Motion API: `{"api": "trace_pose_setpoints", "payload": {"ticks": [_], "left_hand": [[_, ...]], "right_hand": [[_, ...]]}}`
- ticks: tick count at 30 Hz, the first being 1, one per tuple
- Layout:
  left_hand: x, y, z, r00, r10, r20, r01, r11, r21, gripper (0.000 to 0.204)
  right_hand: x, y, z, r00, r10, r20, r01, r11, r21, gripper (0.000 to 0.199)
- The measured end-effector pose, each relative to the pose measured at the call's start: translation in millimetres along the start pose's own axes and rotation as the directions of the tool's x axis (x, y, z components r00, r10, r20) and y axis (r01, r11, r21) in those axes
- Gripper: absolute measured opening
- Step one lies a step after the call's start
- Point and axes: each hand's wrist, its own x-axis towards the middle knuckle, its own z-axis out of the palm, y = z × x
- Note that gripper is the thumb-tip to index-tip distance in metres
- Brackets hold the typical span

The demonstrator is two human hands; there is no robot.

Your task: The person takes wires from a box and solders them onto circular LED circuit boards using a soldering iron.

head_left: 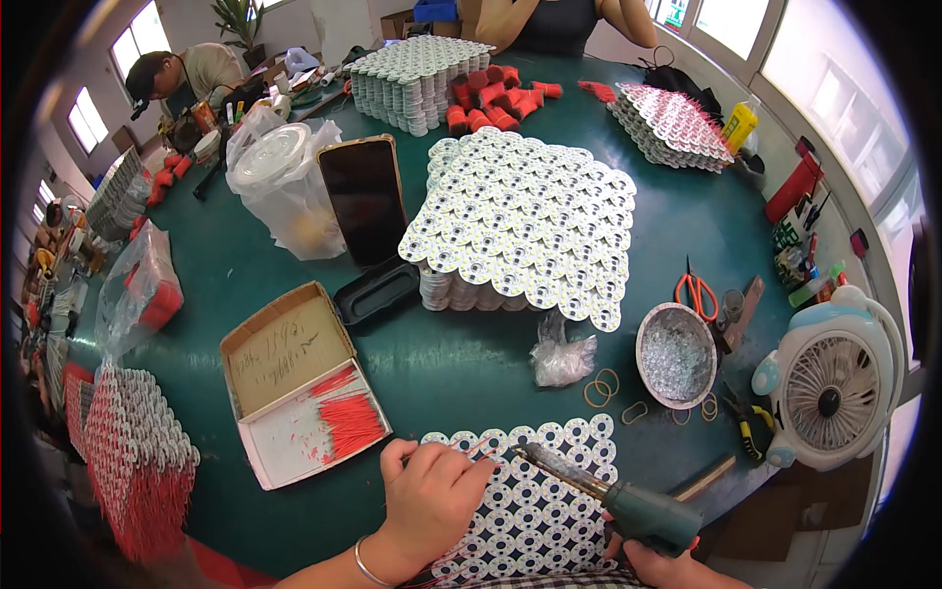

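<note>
A panel of joined round white circuit boards (535,515) lies in front of me at the table's near edge. My left hand (427,501), a bangle on its wrist, rests over the panel's left side, fingers closed in a pinch on a thin red wire. My right hand (653,562) is wrapped round the dark green handle of a soldering gun (655,518). The gun's metal tip points left, over the panel's upper edge, close to the left fingertips. Left of the panel, an open cardboard box (263,454) holds many short red wires (351,424).
A tall stack of board panels (520,211) stands mid-table, with a phone (361,196) beside it. To the right are a bowl (643,358) of shiny bits, orange scissors (699,290), pliers (751,432) and a fan (834,393). Wired panels (137,442) sit left. Two other people are beyond.
</note>
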Motion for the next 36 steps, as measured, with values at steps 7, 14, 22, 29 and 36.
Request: {"api": "trace_pose_setpoints", "payload": {"ticks": [7, 14, 22, 29, 36], "left_hand": [[-16, 2, 2, 0.997, -0.017, 0.080, 0.014, 0.999, 0.032, 0.015], [-19, -2, 7, 0.997, -0.003, 0.076, 0.004, 1.000, -0.013, 0.014], [-20, -3, 8, 0.999, -0.010, 0.038, 0.012, 0.999, -0.036, 0.021], [-19, -1, 5, 0.997, -0.009, 0.074, 0.010, 1.000, -0.019, 0.014], [-21, 0, 6, 0.998, 0.005, 0.058, -0.004, 1.000, -0.015, 0.013]], "right_hand": [[-2, -1, 3, 0.999, 0.005, 0.036, -0.002, 0.998, -0.066, 0.021], [10, -18, 6, 0.997, -0.078, 0.018, 0.079, 0.992, -0.095, 0.030], [7, -14, 7, 0.998, -0.048, 0.029, 0.050, 0.995, -0.085, 0.041], [8, -11, 6, 0.991, -0.104, 0.081, 0.119, 0.972, -0.204, 0.038], [-7, 4, -1, 0.998, -0.063, -0.001, 0.062, 0.991, -0.116, 0.023]]}}
